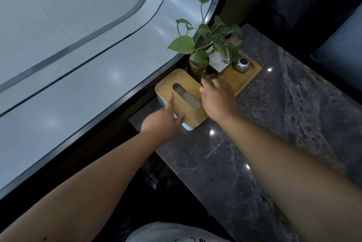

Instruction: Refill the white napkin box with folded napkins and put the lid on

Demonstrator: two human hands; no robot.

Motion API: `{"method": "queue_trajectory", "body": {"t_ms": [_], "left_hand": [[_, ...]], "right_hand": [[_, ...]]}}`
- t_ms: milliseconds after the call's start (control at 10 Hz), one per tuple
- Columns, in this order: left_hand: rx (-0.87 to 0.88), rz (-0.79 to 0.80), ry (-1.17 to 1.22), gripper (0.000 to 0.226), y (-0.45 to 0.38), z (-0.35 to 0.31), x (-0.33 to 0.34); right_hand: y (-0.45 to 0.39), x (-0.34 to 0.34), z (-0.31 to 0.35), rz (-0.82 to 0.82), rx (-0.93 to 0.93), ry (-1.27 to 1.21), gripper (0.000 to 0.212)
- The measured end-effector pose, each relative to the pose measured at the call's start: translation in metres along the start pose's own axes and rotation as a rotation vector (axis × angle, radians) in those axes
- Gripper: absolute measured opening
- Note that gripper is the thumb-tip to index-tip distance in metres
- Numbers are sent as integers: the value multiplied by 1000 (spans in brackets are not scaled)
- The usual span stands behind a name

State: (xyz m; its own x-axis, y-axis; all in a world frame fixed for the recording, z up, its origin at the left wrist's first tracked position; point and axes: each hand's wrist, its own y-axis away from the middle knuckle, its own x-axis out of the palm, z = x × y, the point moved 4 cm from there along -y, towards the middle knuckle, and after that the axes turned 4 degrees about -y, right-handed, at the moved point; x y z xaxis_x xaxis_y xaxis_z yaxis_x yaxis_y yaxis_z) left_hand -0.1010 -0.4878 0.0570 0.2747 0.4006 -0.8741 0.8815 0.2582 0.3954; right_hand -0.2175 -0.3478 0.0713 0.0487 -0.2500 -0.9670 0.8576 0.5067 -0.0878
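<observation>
At mid-frame, on the dark marble table (254,153), the white napkin box (188,126) sat under its wooden lid (181,95), left hand (164,119) spread on its near corner, right hand (217,99) loosely spread at its right edge.

Matt wooden lid (182,93) on smooth white plastic napkin box (188,126); glossy marble table (264,144).
</observation>
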Motion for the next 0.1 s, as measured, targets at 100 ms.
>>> {"method": "queue_trajectory", "body": {"t_ms": [100], "left_hand": [[68,-183,-66,64,11,-5,-10]], "right_hand": [[27,-18,-19,-80,-17,15,34]]}}
